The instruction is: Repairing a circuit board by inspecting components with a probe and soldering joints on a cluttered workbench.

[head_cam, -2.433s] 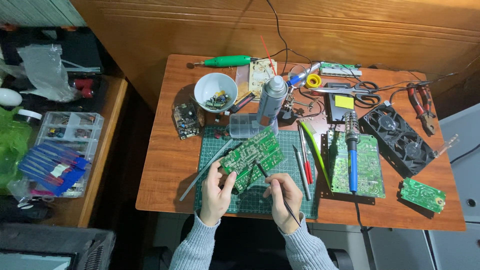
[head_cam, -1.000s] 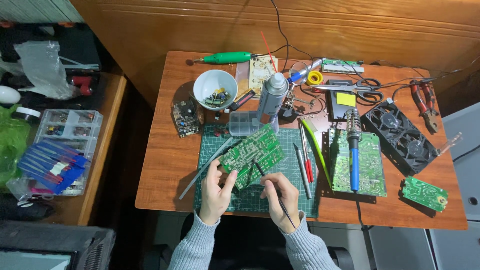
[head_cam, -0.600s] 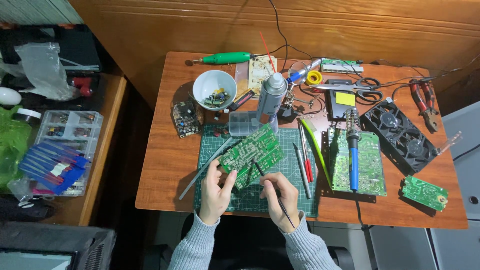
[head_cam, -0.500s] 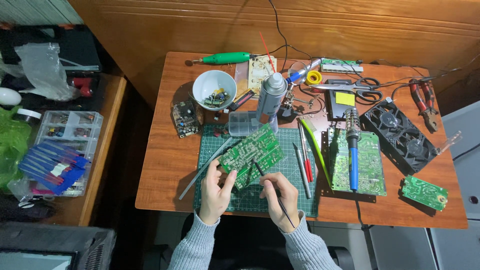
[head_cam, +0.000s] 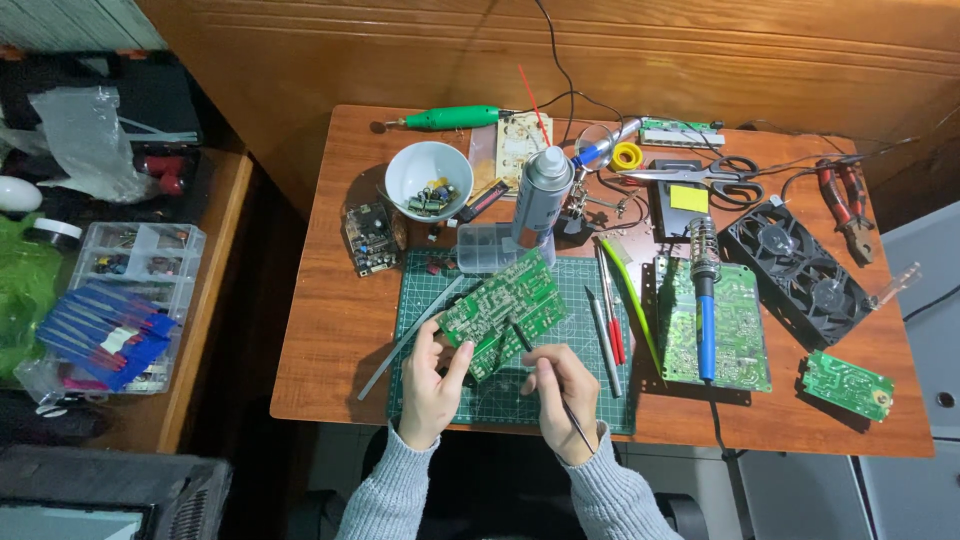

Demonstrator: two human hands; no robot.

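the left hand [head_cam: 432, 385] was closed on the lower left edge of a green circuit board [head_cam: 503, 311], thumb up on its face, fingers under the edge. the board lay tilted in the middle of the frame, on a green cutting mat [head_cam: 520, 400] that covered the near centre of the wooden table [head_cam: 330, 330]. the right hand [head_cam: 565, 395] sat just right of the left one, pinched round a thin dark tool [head_cam: 545, 380] like a pen, its tip touching the lower part of the board. the two hands were close but not touching.

just right of the board lay a few slim tools [head_cam: 606, 330] with red and grey handles, side by side. further right a blue-handled soldering iron [head_cam: 705, 315] rested on a second green board [head_cam: 715, 325]. a black double fan [head_cam: 800, 270] sat at the right, with a small green board [head_cam: 848, 384] below it. above the held board stood a grey spray can [head_cam: 540, 195], and a white bowl [head_cam: 428, 180] of small parts sat left of the can. a green rotary tool [head_cam: 450, 118] lay at the top edge. scissors [head_cam: 700, 172] and red pliers [head_cam: 845, 205] lay at the upper right. a clear parts box [head_cam: 130, 270] sat on the side table at the left.
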